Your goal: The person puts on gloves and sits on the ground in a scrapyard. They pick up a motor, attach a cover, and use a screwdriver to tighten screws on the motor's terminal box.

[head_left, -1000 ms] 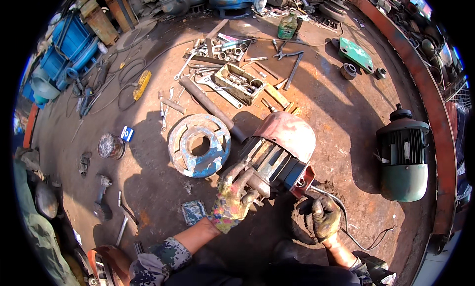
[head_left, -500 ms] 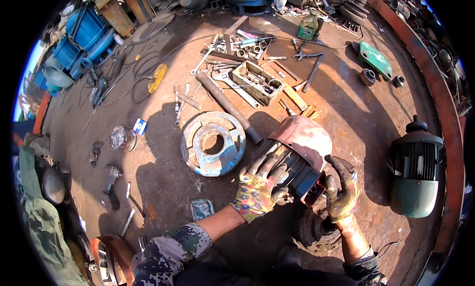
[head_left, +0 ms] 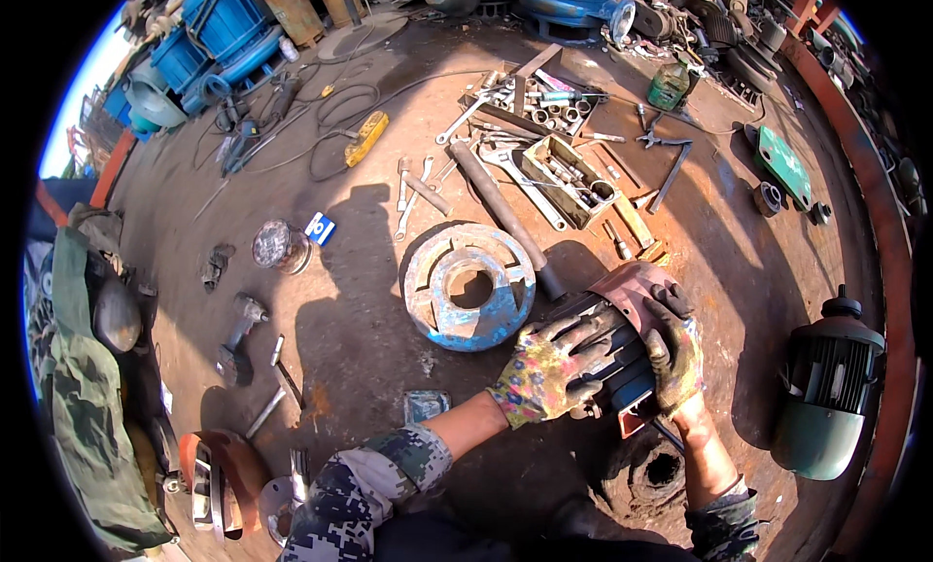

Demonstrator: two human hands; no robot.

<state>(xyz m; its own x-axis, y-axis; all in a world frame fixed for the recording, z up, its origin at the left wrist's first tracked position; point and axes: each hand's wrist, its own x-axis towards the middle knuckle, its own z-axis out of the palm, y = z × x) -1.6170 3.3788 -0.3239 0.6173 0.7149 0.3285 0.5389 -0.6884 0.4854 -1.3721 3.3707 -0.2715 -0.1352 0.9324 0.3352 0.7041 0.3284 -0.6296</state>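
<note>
An electric motor [head_left: 628,375] with dark fins lies on its side in front of me, a faded red cover [head_left: 625,286] over its far end. My left hand [head_left: 549,369], in a stained flowered glove, rests on the fins with its fingers stretched out. My right hand [head_left: 673,356] wraps round the motor's right side, fingers bent onto the cover. Below the hands the motor's red-edged box [head_left: 634,422] shows. A blue-and-grey metal ring [head_left: 449,321] lies left of the motor. A dirty round part [head_left: 632,476] sits nearer me, partly hidden by my right forearm.
Beyond the motor lie a steel bar [head_left: 501,207], a wooden box of sockets [head_left: 573,188] and several wrenches. A green motor [head_left: 821,397] stands at the right. A power tool [head_left: 240,338] and a tin [head_left: 282,247] are on the left; a yellow power strip [head_left: 366,139] lies farther off.
The view has shifted left, so the scene sits farther right. My right hand, raised off the motor before, has come onto the cover. The motor has turned slightly, its cover lower.
</note>
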